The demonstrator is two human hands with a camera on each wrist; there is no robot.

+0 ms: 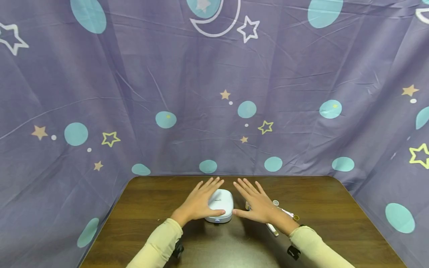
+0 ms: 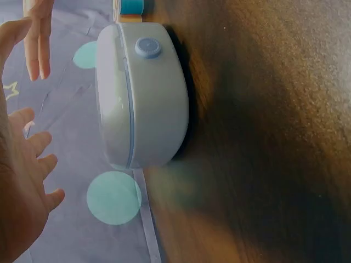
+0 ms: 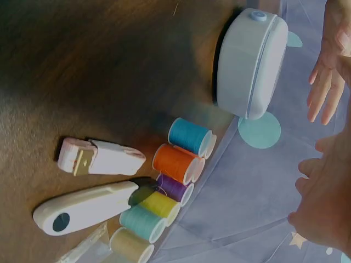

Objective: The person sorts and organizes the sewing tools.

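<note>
A rounded white box (image 1: 223, 201) with a closed lid stands on the table, a pale blue round button (image 2: 148, 47) on its front. My left hand (image 1: 200, 203) hovers at the box's left, fingers spread and pointing forward, overlapping its edge in the head view. On the box's other side my right hand (image 1: 257, 205) is held out the same way, palm down, thumb pointing toward the box. Both hands hold nothing. Under the right hand, partly hidden by it in the head view, lie sewing things, among them an orange thread spool (image 3: 174, 163) and a blue thread spool (image 3: 186, 136).
Purple, yellow, teal and beige spools continue the row; the yellow spool (image 3: 160, 206) is partly covered. Nearer lie a white-handled tool (image 3: 88, 207) with a dark tip and a folded pale strip (image 3: 118, 159) with a gold-coloured end. A patterned curtain (image 1: 201, 82) hangs behind the table (image 1: 140, 208).
</note>
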